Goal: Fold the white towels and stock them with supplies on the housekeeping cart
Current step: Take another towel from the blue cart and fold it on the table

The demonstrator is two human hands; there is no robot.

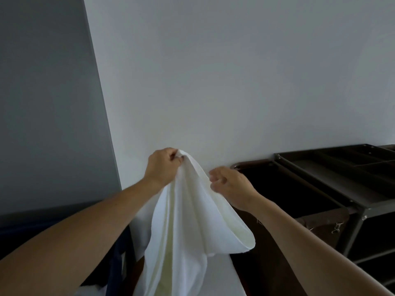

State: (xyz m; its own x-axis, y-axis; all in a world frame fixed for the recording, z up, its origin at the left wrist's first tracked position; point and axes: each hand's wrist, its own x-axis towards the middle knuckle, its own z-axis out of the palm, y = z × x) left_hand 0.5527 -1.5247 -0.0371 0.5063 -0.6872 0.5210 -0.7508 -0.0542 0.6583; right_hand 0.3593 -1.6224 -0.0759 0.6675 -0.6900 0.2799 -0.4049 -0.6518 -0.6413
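A white towel (188,227) hangs in loose folds in front of me, lifted in the air. My left hand (163,165) grips its top corner, fingers curled round the cloth. My right hand (229,182) pinches the towel's edge a little lower and to the right. The towel's lower end runs out of the frame at the bottom. To the right stands the dark housekeeping cart (333,184), with a divided top tray (363,157) and a dark linen bag (284,189) on its left end.
A plain white wall (235,82) fills the view straight ahead, with a grey panel (47,103) to its left. Dark blue fabric (115,259) lies low at the left. The cart's lower shelves (372,253) show at the right edge.
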